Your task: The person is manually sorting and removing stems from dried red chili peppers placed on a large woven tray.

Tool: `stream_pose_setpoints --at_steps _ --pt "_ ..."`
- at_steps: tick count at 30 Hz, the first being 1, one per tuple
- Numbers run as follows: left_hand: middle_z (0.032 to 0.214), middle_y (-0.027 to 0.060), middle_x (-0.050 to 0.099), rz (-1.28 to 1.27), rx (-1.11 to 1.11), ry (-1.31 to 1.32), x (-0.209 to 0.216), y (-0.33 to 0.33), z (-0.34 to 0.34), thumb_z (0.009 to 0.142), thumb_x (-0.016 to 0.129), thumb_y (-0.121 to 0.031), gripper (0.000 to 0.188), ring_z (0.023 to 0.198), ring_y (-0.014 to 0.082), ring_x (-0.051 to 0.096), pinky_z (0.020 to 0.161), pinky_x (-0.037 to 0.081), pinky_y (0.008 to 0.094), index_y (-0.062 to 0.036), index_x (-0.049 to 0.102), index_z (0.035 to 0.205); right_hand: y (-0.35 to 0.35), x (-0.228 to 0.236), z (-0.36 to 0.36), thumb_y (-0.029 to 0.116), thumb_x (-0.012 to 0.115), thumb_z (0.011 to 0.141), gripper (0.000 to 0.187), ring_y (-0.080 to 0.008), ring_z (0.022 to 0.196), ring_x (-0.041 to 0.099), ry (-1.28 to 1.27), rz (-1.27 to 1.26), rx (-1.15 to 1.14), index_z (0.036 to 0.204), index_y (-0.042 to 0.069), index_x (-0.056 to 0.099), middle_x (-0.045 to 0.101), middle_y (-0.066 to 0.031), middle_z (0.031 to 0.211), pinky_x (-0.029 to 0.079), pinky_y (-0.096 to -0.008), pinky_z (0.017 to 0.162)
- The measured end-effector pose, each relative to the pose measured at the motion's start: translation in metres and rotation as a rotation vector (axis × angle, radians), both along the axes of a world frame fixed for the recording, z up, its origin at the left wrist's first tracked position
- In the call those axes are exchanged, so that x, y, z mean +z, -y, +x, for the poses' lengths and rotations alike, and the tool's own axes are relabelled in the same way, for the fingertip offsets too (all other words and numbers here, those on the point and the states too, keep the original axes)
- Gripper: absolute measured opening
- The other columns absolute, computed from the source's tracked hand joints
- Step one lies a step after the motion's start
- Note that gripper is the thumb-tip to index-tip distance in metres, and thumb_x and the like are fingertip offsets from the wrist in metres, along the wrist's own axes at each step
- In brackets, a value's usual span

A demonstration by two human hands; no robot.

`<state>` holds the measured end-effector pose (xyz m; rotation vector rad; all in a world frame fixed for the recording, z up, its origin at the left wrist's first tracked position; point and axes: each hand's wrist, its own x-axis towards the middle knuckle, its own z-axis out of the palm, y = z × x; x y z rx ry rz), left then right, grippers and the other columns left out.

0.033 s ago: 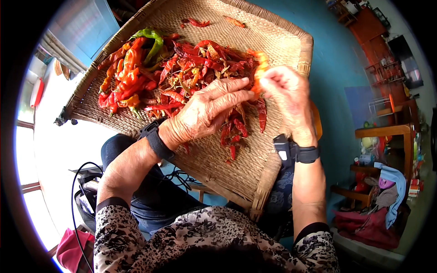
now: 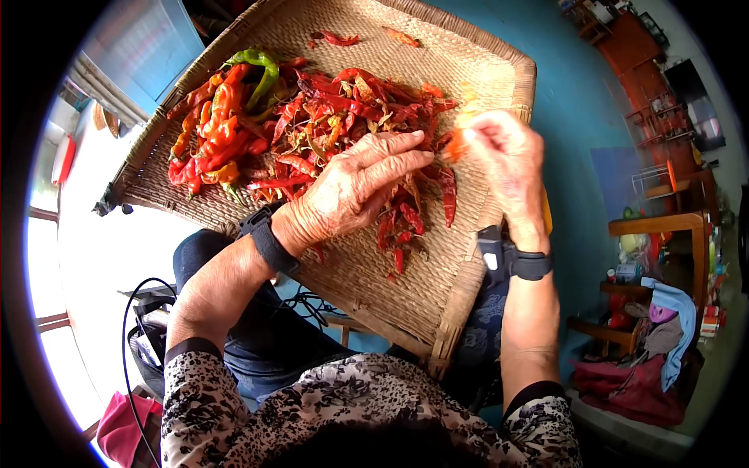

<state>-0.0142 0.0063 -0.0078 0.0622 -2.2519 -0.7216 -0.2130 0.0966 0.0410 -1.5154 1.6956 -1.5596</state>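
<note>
Before me, close against my knees: one wide woven tray (image 2: 449, 257), rim raised, likely to stop loose contents sliding off; what bears it underneath I cannot tell.

Item: one heap of dry red peppers (image 2: 359, 105), spread through the tray's middle, within reach of both hands.

Item: one cluster of glossy red peppers (image 2: 222, 121), left of the heap and touching it, perhaps grouped for being plumper.

Item: my left hand (image 2: 351, 183), palm down over the heap's near side, fingers straight and close together, seemingly steadying; whether anything is gripped beneath, I cannot tell.

Item: my right hand (image 2: 507, 156), beside the heap's right edge, thumb and fingertips drawn into a narrow pinch.

Item: one curved green pepper (image 2: 270, 74), at the cluster's far end.

Item: one orange pepper (image 2: 455, 147), blurred, apparently in that right pinch, held there probably for fine fingerwork.

Item: one small red pepper (image 2: 342, 39), lying apart near the far rim.
</note>
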Motion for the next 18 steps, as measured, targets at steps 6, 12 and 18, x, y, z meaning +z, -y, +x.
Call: stream_pose_setpoints --at_steps 6,12,18 --pt "0.131 0.0154 0.054 -0.329 0.054 0.306 -0.026 0.004 -0.001 0.083 0.061 -0.006 0.044 0.122 0.0341 0.05 0.1 0.045 0.0431 -0.0082 0.056 0.127 -0.049 0.012 -0.086 -0.005 0.062 0.078 0.013 -0.029 0.062 0.058 -0.855 0.193 -0.539 0.087 0.004 0.057 0.057 -0.0118 0.068 0.05 -0.0385 0.063" --pt "0.147 0.011 0.04 -0.656 0.08 0.481 -0.042 -0.003 -0.005 0.086 0.056 -0.017 0.045 0.133 0.029 0.04 0.11 0.03 0.0481 -0.0202 0.054 0.131 -0.049 0.012 -0.061 0.015 0.07 0.083 0.03 -0.0396 0.09 0.062 -0.887 0.425 -0.442 0.11 0.006 0.062 0.062 -0.018 0.098 0.051 -0.0439 0.076" --pt "0.097 0.004 0.057 -0.643 0.205 0.479 -0.039 0.0 -0.003 0.081 0.06 -0.015 0.028 0.109 0.0236 0.052 0.108 0.031 0.0475 -0.015 0.064 0.108 -0.031 -0.027 -0.027 0.023 0.065 0.085 0.036 -0.0313 0.097 0.057 -0.838 0.343 0.165 0.116 0.004 0.061 0.062 -0.0147 0.102 0.045 -0.0401 0.087"
